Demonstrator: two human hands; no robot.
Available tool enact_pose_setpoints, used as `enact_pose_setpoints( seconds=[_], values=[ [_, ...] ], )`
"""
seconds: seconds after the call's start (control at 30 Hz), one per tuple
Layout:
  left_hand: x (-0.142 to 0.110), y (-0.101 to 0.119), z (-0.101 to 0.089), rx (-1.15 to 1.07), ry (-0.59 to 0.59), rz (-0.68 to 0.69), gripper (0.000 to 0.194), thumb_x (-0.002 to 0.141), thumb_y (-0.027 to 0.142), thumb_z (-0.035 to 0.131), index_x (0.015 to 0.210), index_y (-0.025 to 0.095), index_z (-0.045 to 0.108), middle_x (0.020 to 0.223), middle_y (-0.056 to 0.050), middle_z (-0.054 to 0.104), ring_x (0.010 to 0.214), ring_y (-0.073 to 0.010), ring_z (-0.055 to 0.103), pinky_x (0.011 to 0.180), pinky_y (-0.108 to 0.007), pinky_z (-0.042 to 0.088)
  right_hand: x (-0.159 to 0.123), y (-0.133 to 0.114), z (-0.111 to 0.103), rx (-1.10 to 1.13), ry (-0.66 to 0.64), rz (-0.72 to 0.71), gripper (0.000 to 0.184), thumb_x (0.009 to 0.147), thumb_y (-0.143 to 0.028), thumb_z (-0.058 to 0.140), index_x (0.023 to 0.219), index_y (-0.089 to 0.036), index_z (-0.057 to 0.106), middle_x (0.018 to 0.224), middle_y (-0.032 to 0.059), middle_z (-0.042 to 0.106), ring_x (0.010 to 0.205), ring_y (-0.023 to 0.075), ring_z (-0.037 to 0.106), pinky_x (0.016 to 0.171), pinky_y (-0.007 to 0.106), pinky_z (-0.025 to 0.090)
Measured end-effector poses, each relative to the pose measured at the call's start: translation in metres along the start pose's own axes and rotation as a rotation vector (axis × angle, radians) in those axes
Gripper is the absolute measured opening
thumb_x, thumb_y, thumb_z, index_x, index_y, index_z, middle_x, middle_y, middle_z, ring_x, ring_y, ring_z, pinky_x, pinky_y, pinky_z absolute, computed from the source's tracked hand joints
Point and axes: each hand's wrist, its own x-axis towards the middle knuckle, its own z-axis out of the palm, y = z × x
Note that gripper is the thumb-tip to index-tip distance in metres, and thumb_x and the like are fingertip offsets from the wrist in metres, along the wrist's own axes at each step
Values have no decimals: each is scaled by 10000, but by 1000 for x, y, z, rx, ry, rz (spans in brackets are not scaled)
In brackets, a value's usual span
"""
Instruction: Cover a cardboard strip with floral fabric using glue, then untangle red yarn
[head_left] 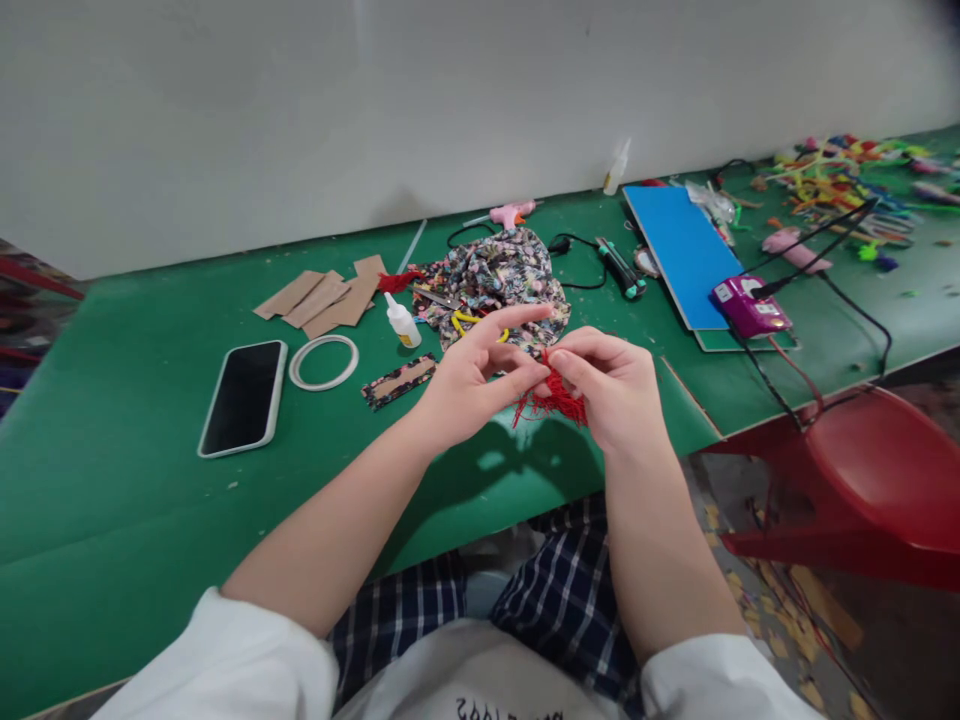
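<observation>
A bundle of red thread (564,402) is held above the green bench (150,520), its top pinched between the closed thumb and fingertips of the right hand (616,388). The left hand (480,375) is held just beside it, thumb and index finger parted, other fingers curled near the thread; whether thread is gripped there cannot be told. Floral fabric (517,265) is bunched beyond.

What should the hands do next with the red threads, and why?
Maybe the left hand could gently smooth the red threads downward, because their ends stick out messily. The right hand seems to be pinching them near the top, so it might steady them.
</observation>
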Motion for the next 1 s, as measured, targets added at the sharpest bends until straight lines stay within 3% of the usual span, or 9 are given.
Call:
enact_pose_setpoints(
  seconds=[0.23,0.37,0.47,0.57,0.67,0.73,0.87,1.0],
  values=[
    [1,-3,-2,40,-22,34,451,818,224,637,1243,254,486,684,41,648,704,-115,671,672,-218,539,1,2,-1,68,18,14,45,693,-249,725,683,-216,696,625,-44,597,483,34,451,459,185,381],
    [1,-2,-1,60,-32,52,443,830,220,620,1249,254,479,682,45,648,706,-112,674,679,-218,537,3,3,-2,132,114,43,116,671,-299,744,670,-207,672,545,-56,538,417,21,362,370,174,262],
    [3,-3,-2,87,-1,45,435,825,230,623,1238,235,487,679,40,649,708,-114,674,690,-224,531,5,0,-7,174,204,-9,152,653,-326,754,665,-206,662,568,-47,549,412,25,363,346,175,250],
    [10,-13,-7,94,133,31,419,813,225,624,1210,197,492,671,33,654,716,-114,672,704,-227,523,7,-5,-16,201,275,-104,174,641,-334,760,641,-205,643,628,-34,576,421,27,381,331,175,262],
    [18,-26,-17,84,383,30,407,796,184,614,1180,157,483,649,32,652,693,-105,662,684,-218,516,8,-10,-26,198,328,-192,148,671,-327,738,659,-211,646,610,-33,559,435,36,401,335,179,274],
    [20,-31,-21,81,450,53,432,791,185,619,1192,162,462,637,40,643,684,-104,657,670,-219,518,8,-10,-30,186,337,-216,118,688,-300,724,662,-209,653,616,-30,568,431,38,406,338,189,275],
    [14,-24,-15,121,344,172,465,815,241,622,1239,223,432,656,49,634,665,-97,643,690,-240,528,4,-7,-24,62,230,-133,57,700,-235,710,661,-210,677,633,-36,603,415,27,378,351,194,259],
    [5,-10,-3,146,274,271,445,832,228,614,1238,261,433,680,55,627,668,-93,645,693,-238,536,-1,-4,-5,-101,134,-107,31,704,-195,704,692,-222,698,662,-37,625,540,58,504,497,208,413]
  ],
)
